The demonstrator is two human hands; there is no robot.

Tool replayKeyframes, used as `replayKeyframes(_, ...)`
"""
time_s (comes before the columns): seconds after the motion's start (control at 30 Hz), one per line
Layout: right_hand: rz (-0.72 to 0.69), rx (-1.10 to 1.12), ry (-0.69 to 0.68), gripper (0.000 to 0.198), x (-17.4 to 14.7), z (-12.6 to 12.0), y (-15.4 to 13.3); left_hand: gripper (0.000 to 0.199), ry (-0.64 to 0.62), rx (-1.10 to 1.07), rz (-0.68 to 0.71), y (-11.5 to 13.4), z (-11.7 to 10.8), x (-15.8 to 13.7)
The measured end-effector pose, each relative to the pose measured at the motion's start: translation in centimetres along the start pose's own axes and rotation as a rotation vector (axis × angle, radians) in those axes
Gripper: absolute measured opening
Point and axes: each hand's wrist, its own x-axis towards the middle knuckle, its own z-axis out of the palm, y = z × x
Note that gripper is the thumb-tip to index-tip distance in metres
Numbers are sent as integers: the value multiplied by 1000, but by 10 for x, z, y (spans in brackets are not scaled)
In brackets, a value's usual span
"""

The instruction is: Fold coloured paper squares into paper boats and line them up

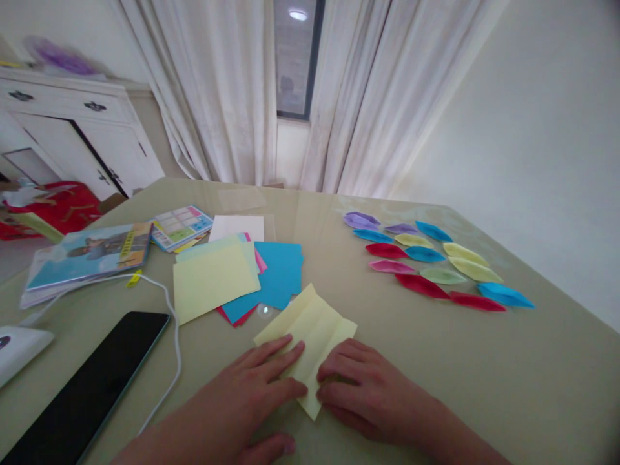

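A pale yellow sheet of paper (314, 323) with several creases lies on the table in front of me, set at a slant. My left hand (259, 387) rests on its left side, fingers spread and stretched over the surface. At the right edge, my right hand (361, 387) has its fingers curled in, with the paper's edge pinched at the fingertips. Beyond the left hand lies a stack of coloured paper, with a yellow sheet (213, 281) on top and a blue sheet (281, 274) beside it.
Several folded paper boats (421, 274) in various colours lie at the right of the table (484, 387). On the left are a black phone (92, 387), a white cable (177, 342), a white device (22, 352) and booklets (92, 255). Curtains (223, 90) hang behind.
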Motion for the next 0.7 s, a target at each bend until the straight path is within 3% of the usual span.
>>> replayKeyframes(0.1, 10, 26, -14, 18, 0, 0, 1, 56, -11, -6, 5, -2, 0, -1)
replayKeyframes(0.3, 66, 120, -28, 17, 0, 5, 0, 72, 105, -106, 61, -2, 3, -4)
replayKeyframes(0.5, 307, 362, 25, 7, 1, 11, 0, 52, -14, 14, 47, 6, -5, -1)
replayKeyframes(0.7, 392, 460, 95, 8, 1, 15, -2, 45, -130, 114, 37, 10, -10, 4)
